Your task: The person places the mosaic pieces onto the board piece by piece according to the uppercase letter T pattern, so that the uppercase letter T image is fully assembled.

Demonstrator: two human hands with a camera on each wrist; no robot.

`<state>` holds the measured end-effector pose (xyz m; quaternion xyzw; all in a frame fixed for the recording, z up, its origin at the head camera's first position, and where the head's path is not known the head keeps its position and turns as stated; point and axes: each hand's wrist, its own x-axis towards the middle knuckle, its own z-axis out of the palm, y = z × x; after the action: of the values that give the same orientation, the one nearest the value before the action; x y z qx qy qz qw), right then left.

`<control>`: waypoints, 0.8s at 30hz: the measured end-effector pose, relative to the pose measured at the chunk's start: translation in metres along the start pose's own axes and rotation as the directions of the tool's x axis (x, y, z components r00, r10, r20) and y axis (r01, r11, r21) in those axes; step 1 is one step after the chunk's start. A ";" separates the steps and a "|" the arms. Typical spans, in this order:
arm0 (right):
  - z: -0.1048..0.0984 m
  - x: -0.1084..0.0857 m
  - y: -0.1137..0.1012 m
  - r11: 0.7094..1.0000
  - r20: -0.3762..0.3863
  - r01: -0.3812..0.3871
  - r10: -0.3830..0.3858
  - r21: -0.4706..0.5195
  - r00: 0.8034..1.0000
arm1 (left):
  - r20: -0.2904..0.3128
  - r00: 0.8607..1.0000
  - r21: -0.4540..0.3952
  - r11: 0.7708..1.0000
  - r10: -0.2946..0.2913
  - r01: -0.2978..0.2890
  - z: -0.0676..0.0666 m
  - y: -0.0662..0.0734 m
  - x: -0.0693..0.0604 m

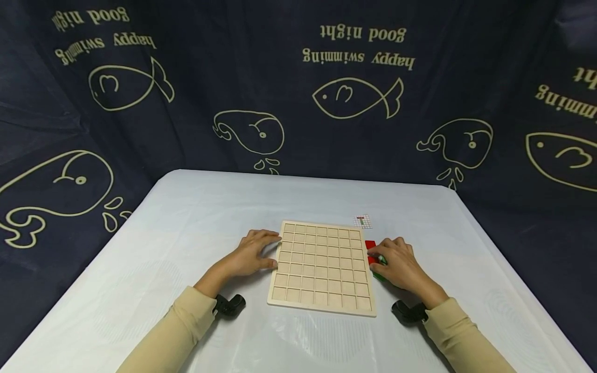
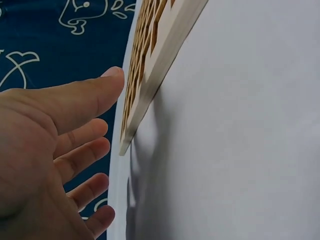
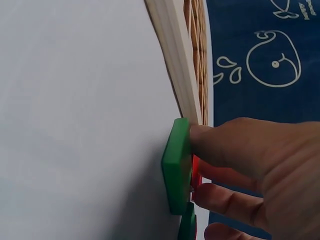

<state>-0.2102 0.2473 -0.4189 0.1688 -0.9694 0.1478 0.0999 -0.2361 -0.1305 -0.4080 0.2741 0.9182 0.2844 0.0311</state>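
Note:
A square wooden board [image 1: 322,267] with a grid of recessed cells lies on the table. At its left edge is my left hand [image 1: 252,254], fingers spread and thumb apart; in the left wrist view the thumb of this hand [image 2: 55,130] is close to the board's rim [image 2: 150,85], contact unclear. My right hand [image 1: 398,263], beside the board's right edge, pinches a green piece [image 3: 176,167], seen tilted in the right wrist view. Red pieces [image 1: 370,244] and another green piece [image 1: 379,277] lie under and beside that hand, partly hidden.
A small card [image 1: 362,221] with a printed grid and a red and green pattern lies behind the board's right corner. The white-covered table [image 1: 224,202] ends at a dark curtain [image 1: 289,62] with fish and whale drawings. Black wrist devices [image 1: 229,305] sit at both cuffs.

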 end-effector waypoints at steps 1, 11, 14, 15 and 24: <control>0.000 0.000 0.000 1.000 0.002 -0.002 0.002 0.000 1.000 | 0.005 1.000 -0.004 1.000 0.002 -0.002 0.000 -0.001 0.001; 0.000 -0.001 0.003 1.000 0.007 -0.023 0.023 0.002 1.000 | 0.052 0.998 -0.018 1.000 0.018 -0.017 0.002 -0.006 0.005; 0.001 -0.001 0.004 1.000 0.003 -0.023 0.023 0.003 1.000 | 0.067 0.998 -0.020 1.000 0.017 -0.015 0.003 -0.008 0.005; 0.000 -0.002 0.004 1.000 0.001 -0.023 0.023 0.003 1.000 | 0.069 0.997 -0.022 1.000 0.017 -0.015 0.003 -0.008 0.005; 0.001 -0.003 0.006 1.000 -0.009 -0.011 0.011 0.016 1.000 | 0.086 0.996 -0.032 0.999 0.030 -0.027 0.004 -0.008 0.003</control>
<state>-0.2092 0.2533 -0.4218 0.1636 -0.9686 0.1570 0.1020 -0.2419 -0.1321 -0.4157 0.2986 0.9075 0.2869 0.0710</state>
